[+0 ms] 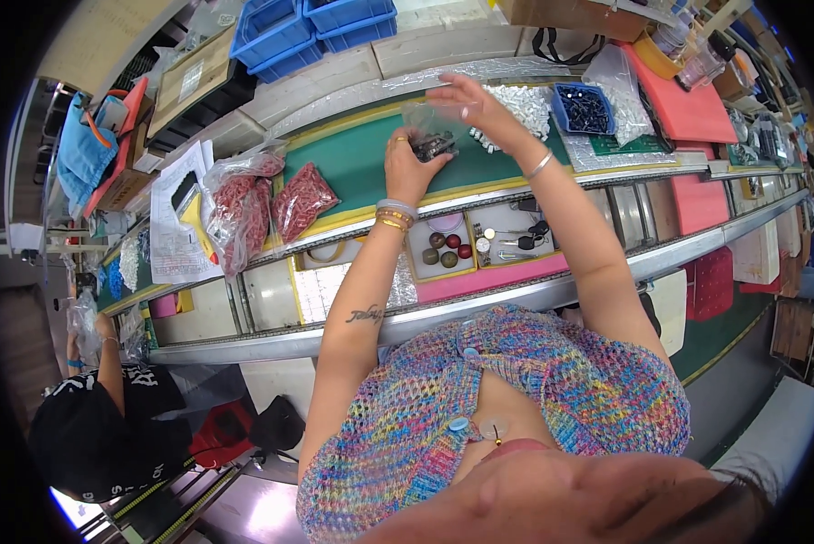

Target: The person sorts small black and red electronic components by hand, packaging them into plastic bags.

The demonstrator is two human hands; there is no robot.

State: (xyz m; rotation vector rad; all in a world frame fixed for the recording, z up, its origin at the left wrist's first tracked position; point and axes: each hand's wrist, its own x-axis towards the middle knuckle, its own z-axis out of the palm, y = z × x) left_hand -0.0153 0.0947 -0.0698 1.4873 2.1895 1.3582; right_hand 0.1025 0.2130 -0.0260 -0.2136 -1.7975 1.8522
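My left hand (409, 170) is closed on the side of a clear plastic bag (436, 143) with small dark parts in it, above the green work surface (352, 154). My right hand (481, 107) hovers by the upper edge of this bag, fingers stretched out and apart. Whether its thumb touches the film is hard to make out. Just right of the bag lies a pile of small white pieces (523, 111). Beyond it stands a blue bin (584, 109) of small dark parts.
Bags of red pieces (305, 201) lie at left, near papers (178, 231) and a yellow-handled tool (195, 227). In front is a compartment tray (472, 272) with round knobs and keys. Blue crates (271, 41) stand at the back. At far left, a person (107, 417) handles clear bags.
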